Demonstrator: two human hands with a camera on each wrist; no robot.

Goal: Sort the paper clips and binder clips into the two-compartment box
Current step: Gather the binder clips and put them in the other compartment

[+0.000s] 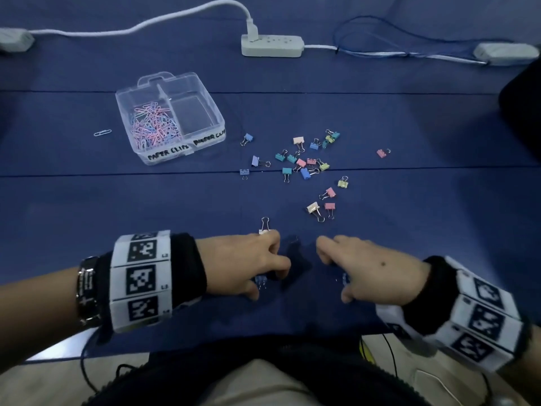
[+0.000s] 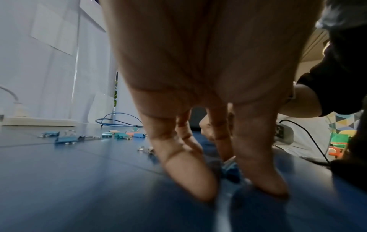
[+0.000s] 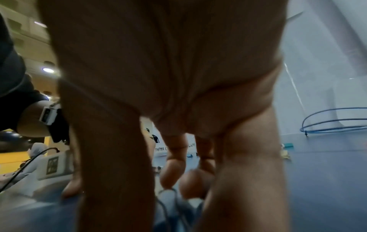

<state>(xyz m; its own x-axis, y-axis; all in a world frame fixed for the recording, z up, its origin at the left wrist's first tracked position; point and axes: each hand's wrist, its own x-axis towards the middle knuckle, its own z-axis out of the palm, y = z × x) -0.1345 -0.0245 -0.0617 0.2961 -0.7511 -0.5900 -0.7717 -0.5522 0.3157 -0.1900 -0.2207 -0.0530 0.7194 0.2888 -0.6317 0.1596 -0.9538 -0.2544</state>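
My left hand (image 1: 265,284) is down on the blue cloth near the front edge, thumb and fingers curled round a blue binder clip (image 2: 231,170). A white binder clip (image 1: 265,227) lies against its knuckles. My right hand (image 1: 336,273) is beside it, with thumb and fingers closed round another blue binder clip (image 3: 170,199). Several pastel binder clips (image 1: 304,165) are scattered mid-table. The clear two-compartment box (image 1: 187,149) stands far left. Paper clips (image 1: 155,127) fill its left side, and I see nothing in its right side. One loose paper clip (image 1: 102,132) lies left of the box.
A white power strip (image 1: 272,46) with its cable runs along the back of the table, beside a coil of blue cable (image 1: 380,33). The table's front edge (image 1: 205,350) is just behind my wrists, with my lap below it.
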